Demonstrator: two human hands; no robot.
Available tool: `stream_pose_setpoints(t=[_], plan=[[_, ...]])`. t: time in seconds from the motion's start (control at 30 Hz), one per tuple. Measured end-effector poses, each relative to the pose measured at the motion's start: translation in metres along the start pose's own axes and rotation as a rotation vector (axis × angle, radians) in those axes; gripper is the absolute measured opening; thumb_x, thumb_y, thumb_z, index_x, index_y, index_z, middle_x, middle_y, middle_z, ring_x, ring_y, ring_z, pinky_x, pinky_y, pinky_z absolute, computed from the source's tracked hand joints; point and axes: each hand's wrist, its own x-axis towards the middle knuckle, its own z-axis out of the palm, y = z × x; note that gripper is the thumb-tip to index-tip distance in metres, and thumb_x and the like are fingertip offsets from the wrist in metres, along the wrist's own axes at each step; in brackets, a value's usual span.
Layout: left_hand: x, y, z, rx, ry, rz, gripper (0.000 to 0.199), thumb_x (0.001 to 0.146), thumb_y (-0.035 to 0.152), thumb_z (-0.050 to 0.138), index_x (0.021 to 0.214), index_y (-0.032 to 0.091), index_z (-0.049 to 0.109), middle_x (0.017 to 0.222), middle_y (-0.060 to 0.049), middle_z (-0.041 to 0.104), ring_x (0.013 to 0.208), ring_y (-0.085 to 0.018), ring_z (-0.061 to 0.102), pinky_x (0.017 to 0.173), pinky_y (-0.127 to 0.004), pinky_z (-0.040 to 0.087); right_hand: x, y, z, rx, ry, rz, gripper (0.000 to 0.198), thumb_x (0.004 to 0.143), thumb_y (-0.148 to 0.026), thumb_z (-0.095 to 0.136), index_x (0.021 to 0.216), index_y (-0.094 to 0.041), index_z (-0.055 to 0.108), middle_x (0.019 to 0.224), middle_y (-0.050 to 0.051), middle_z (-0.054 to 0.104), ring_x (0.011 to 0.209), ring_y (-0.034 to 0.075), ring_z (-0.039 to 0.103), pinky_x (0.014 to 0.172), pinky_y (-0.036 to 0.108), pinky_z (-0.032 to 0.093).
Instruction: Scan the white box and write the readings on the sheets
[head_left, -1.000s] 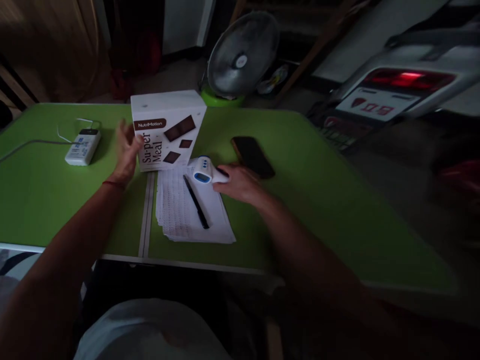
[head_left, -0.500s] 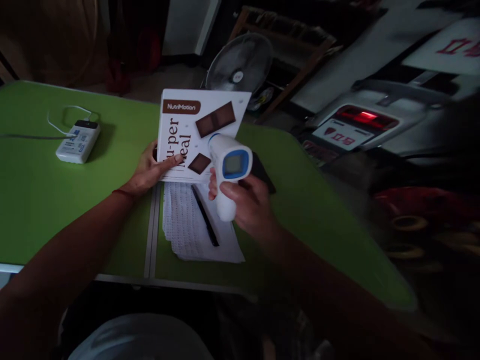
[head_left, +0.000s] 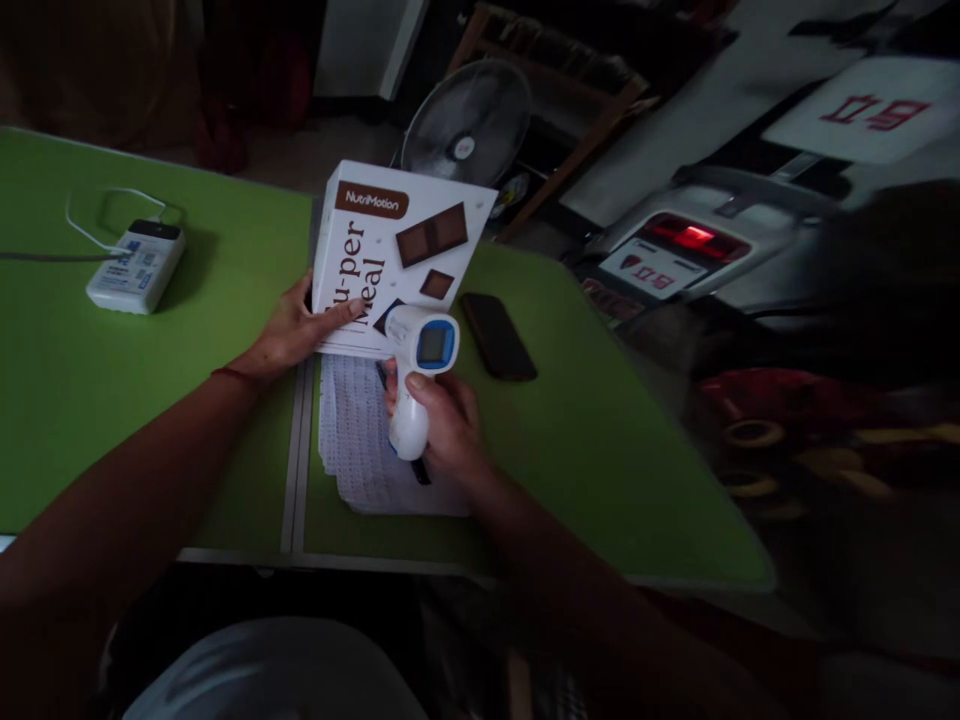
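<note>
My left hand (head_left: 296,328) grips the lower left edge of a white box (head_left: 360,270) printed with "NutriMotion" and brown chocolate pieces. The box is held up, tilted, over the table's middle. Wrapped around the handle of a white and blue infrared thermometer (head_left: 409,405) is my right hand (head_left: 446,415); the thermometer's screen faces me and its head overlaps the box's lower right part. Beneath both lie printed paper sheets (head_left: 349,430) with a black pen (head_left: 420,471), mostly hidden behind the thermometer.
On the green table (head_left: 600,450), a dark phone (head_left: 499,337) lies right of the box. A white power bank (head_left: 139,268) with cables sits at the left. Beyond the table stand a fan (head_left: 465,120) and a scooter with a red tail light (head_left: 694,237).
My right hand has moved the thermometer left and slightly down, uncovering the phone and covering most of the pen. The box has tilted a little clockwise. The whole view has shifted slightly.
</note>
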Motion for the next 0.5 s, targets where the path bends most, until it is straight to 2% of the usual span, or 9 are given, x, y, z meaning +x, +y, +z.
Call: stream_pose_setpoints(t=[0.2, 0.5], plan=[[0.0013, 0.0016, -0.0052, -0.027, -0.044, -0.037, 0.067, 0.058, 0.04, 0.098, 0.109, 0.016, 0.063, 0.114, -0.012, 0.074, 0.111, -0.033, 0.07, 0.095, -0.048, 0.061, 0.001, 0.0012, 0.0018, 0.004, 0.024, -0.002, 0.038, 0.08, -0.062, 0.068, 0.088, -0.024, 0.069, 0.074, 0.001, 0.062, 0.068, 0.018, 0.059, 0.058, 0.034, 0.05], [0.0004, 0.0045, -0.0057, -0.008, -0.046, -0.051, 0.064, 0.059, 0.038, 0.097, 0.109, 0.018, 0.062, 0.119, -0.012, 0.073, 0.114, -0.034, 0.068, 0.099, -0.049, 0.059, 0.0001, 0.0005, 0.0054, 0.024, 0.024, 0.014, 0.037, 0.082, -0.06, 0.067, 0.091, -0.025, 0.071, 0.075, 0.001, 0.063, 0.07, 0.018, 0.061, 0.06, 0.034, 0.052]])
